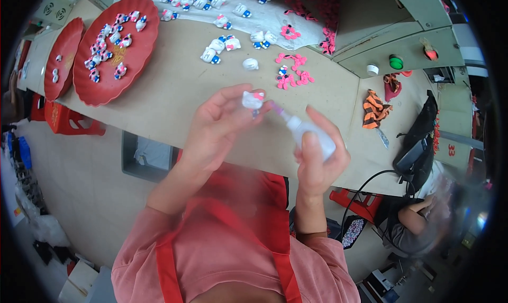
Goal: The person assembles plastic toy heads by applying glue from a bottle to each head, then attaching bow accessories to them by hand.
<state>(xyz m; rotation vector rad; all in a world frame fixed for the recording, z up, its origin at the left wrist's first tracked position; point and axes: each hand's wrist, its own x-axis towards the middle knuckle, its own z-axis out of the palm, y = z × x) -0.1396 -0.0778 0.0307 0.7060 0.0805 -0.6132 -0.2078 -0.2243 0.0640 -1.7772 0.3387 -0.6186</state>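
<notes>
Between the thumb and fingers of my left hand (214, 125) is a small white cat-shaped figurine (252, 100) with a pink bow. My right hand (323, 163) is wrapped round a white squeeze bottle (312, 136), tilted so its purple nozzle tip (276, 108) points at the figurine from close by. Whether the tip touches it I cannot tell. Just beyond my hands lie a loose white head piece (250, 64), several pink plastic parts (296, 62) and a few white-and-blue figurines (211, 54) on the table.
A large red scalloped tray (140, 49) with several figurines stands at the left, beside a smaller red tray (64, 38). More figurines lie on a white sheet (233, 25) at the back. An orange-and-black cloth (374, 110) and a black bag (420, 149) are at the right. Another person (413, 223) sits lower right.
</notes>
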